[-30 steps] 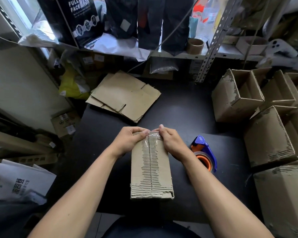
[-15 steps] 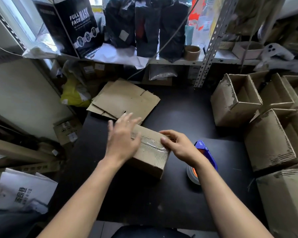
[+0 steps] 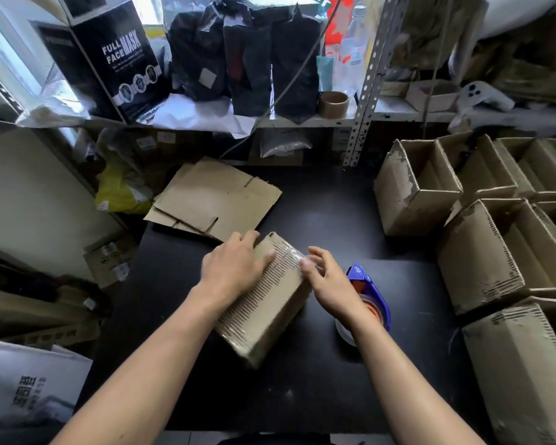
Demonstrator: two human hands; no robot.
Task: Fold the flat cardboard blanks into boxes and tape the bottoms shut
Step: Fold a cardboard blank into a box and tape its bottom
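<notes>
A small folded cardboard box (image 3: 264, 303) lies tilted on the black table (image 3: 302, 380), with clear tape across its far end. My left hand (image 3: 235, 264) rests flat on the box's left far side, fingers straight. My right hand (image 3: 325, 277) touches the taped right edge with its fingertips, fingers loosely bent. A blue and orange tape dispenser (image 3: 366, 293) stands just right of my right wrist. Flat cardboard blanks (image 3: 219, 197) are stacked at the table's far left.
Several folded open boxes (image 3: 418, 187) crowd the table's right side. A metal shelf (image 3: 302, 122) behind holds black bags, a mask box and a tape core. White printed packaging (image 3: 23, 383) sits at lower left.
The box has been turned from lying straight toward me to lying at an angle. My left hand lifted off and came down flat on it; my right hand moved to the taped edge.
</notes>
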